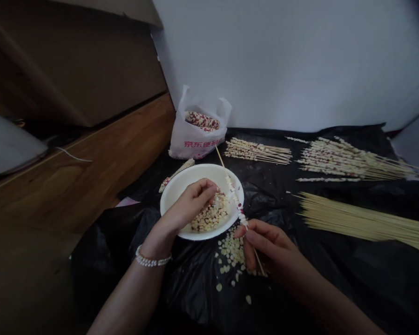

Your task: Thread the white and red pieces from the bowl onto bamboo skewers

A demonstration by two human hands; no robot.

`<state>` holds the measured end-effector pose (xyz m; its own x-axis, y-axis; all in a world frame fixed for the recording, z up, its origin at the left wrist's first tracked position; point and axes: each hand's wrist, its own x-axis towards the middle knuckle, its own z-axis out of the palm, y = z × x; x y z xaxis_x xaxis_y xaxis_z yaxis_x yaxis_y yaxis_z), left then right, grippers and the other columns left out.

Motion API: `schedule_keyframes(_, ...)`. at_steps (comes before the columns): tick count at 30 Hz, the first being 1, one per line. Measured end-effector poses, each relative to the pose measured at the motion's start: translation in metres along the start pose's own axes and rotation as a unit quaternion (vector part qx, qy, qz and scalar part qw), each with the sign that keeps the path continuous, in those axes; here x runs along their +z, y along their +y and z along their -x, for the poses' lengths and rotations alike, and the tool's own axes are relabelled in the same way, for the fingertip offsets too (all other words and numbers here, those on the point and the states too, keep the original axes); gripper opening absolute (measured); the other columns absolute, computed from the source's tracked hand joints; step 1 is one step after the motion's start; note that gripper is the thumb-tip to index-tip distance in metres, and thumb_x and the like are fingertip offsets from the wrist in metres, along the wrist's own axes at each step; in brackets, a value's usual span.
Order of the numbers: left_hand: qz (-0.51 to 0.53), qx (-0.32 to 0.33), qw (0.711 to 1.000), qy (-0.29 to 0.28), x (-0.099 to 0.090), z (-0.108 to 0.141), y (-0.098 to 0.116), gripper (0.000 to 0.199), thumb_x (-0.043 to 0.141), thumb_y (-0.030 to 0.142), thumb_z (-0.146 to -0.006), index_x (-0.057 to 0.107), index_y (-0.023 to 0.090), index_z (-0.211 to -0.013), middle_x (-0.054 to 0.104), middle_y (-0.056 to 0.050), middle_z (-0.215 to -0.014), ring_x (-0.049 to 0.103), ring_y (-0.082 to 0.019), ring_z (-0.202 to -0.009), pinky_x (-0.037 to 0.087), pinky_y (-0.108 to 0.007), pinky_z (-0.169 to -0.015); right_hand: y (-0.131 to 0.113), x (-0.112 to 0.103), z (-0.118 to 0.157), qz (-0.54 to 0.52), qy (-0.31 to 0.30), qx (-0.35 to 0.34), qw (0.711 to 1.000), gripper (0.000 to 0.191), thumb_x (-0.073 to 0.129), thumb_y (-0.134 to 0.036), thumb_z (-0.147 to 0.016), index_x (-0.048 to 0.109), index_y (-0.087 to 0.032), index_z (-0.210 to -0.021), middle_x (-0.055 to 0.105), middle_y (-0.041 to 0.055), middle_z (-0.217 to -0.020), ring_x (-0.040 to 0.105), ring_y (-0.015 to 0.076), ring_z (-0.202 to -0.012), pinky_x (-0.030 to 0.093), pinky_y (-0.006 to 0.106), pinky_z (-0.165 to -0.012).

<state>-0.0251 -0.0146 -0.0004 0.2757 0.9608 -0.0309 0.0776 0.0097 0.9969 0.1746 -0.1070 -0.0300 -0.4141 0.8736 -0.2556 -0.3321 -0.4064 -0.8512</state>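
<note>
- Corn-kernel skewer (234,194): slants across the right side of the bowl (170,222), its bare upper tip reaching past the far rim; white and dark red kernels are threaded along its middle.
- Right hand (270,244): just outside the bowl's near right rim, thumb and fingers closed around the stick below the threaded kernels.
- Left hand (195,200): over the bowl, fingers curled with thumb and fingertips close together; I cannot tell whether they pinch a kernel. A beaded bracelet (152,262) circles the wrist.
- Mixed white and dark red kernels (209,218): heaped inside the bowl.
- Loose pale kernels (232,249): scattered in front of the bowl on black plastic sheeting (192,288), partly under the right hand.
- Partly stripped cob (178,174): just beside the bowl's far left rim.
- White plastic bag (195,144) with red print: behind the bowl, speckled cobs (202,120) showing at its mouth.
- Threaded skewers: a smaller bundle (254,150) behind and right of the bowl, a larger bundle (349,158) farther right.
- Bare skewers (363,221): well to the bowl's right, in a sheaf.
</note>
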Motion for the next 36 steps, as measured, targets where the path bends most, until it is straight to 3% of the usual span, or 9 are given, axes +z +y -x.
schedule_keyframes(2,0.188,-0.09,0.978,-0.022,-0.003,0.001,0.008,0.016,0.058,0.022,-0.089,0.061,0.017,-0.074,0.049,0.003,-0.061,0.032,-0.003,-0.041,0.022,-0.011,-0.034,0.0,-0.001,0.001,-0.003,-0.008,-0.006,1.0,0.027,0.069,-0.045,-0.087,0.071,-0.018,-0.09,0.065,-0.0028,-0.06,0.043,0.007,-0.046,0.028,0.02,-0.046)
schedule_keyframes(5,0.42,-0.181,0.889,-0.03,-0.009,0.0,0.015,0.022,0.047,0.012,-0.093,0.057,0.015,-0.073,0.047,0.002,-0.061,0.035,-0.002,-0.04,0.022,-0.007,-0.031,0.004,0.001,0.003,0.012,-0.031,0.006,0.999,0.024,0.07,-0.041,-0.087,0.072,-0.018,-0.084,0.067,-0.0015,-0.064,0.04,0.0054,-0.044,0.024,0.019,-0.042)
schedule_keyframes(7,0.506,-0.212,0.836,-0.003,-0.012,-0.001,0.017,0.023,0.043,0.009,-0.093,0.056,0.014,-0.074,0.048,0.0,-0.062,0.041,-0.002,-0.042,0.03,-0.007,-0.032,0.008,0.004,0.004,0.012,-0.065,0.04,0.997,0.024,0.069,-0.041,-0.088,0.071,-0.018,-0.084,0.069,-0.0018,-0.064,0.036,0.0031,-0.037,0.02,0.018,-0.037)
schedule_keyframes(10,0.552,-0.214,0.803,0.064,-0.011,-0.003,0.015,0.02,0.044,0.009,-0.095,0.06,0.013,-0.085,0.055,-0.002,-0.067,0.052,-0.004,-0.048,0.043,-0.009,-0.04,0.013,0.011,0.005,0.001,-0.106,0.1,0.989,0.025,0.069,-0.044,-0.087,0.068,-0.019,-0.087,0.068,-0.0027,-0.066,0.039,0.002,-0.031,0.02,0.016,-0.03)
schedule_keyframes(14,0.54,-0.182,0.808,0.153,-0.01,-0.004,0.009,0.024,0.046,0.009,-0.096,0.066,0.014,-0.11,0.066,-0.006,-0.078,0.066,-0.009,-0.064,0.055,-0.013,-0.055,0.021,0.018,0.006,-0.025,-0.12,0.14,0.983,0.03,0.074,-0.046,-0.082,0.065,-0.018,-0.09,0.065,-0.0039,-0.06,0.045,0.003,-0.036,0.027,0.014,-0.034)
schedule_keyframes(17,0.524,-0.152,0.818,0.181,-0.012,-0.004,0.007,0.031,0.05,0.008,-0.095,0.065,0.014,-0.121,0.071,-0.007,-0.086,0.07,-0.011,-0.072,0.059,-0.017,-0.064,0.025,0.018,0.008,-0.048,-0.137,0.137,0.98,0.029,0.074,-0.044,-0.084,0.064,-0.017,-0.091,0.064,-0.0026,-0.062,0.048,0.0038,-0.045,0.032,0.014,-0.042)
schedule_keyframes(22,0.509,-0.145,0.825,0.197,-0.009,-0.003,0.011,0.039,0.051,0.006,-0.094,0.062,0.018,-0.129,0.074,-0.006,-0.092,0.071,-0.01,-0.073,0.059,-0.017,-0.067,0.029,0.016,0.009,-0.01,-0.168,0.128,0.977,0.027,0.068,-0.043,-0.09,0.063,-0.017,-0.094,0.062,-0.0025,-0.064,0.044,0.0044,-0.048,0.026,0.016,-0.044)
schedule_keyframes(30,0.489,-0.162,0.831,0.21,-0.008,-0.005,0.01,0.044,0.056,0.005,-0.09,0.061,0.02,-0.132,0.073,-0.004,-0.088,0.068,-0.009,-0.067,0.054,-0.014,-0.061,0.03,0.017,0.008,0.022,-0.181,0.112,0.977,0.028,0.069,-0.046,-0.086,0.063,-0.018,-0.091,0.06,-0.0041,-0.062,0.042,0.0054,-0.047,0.026,0.019,-0.045)
schedule_keyframes(36,0.414,-0.099,0.881,0.207,-0.006,0.001,0.007,0.051,0.055,0.001,-0.085,0.064,0.028,-0.127,0.073,-0.007,-0.107,0.072,-0.015,-0.091,0.058,-0.017,-0.065,0.032,0.017,0.008,0.027,-0.178,0.109,0.978,0.033,0.069,-0.05,-0.086,0.062,-0.017,-0.091,0.059,-0.0043,-0.061,0.042,0.0048,-0.047,0.026,0.018,-0.045)
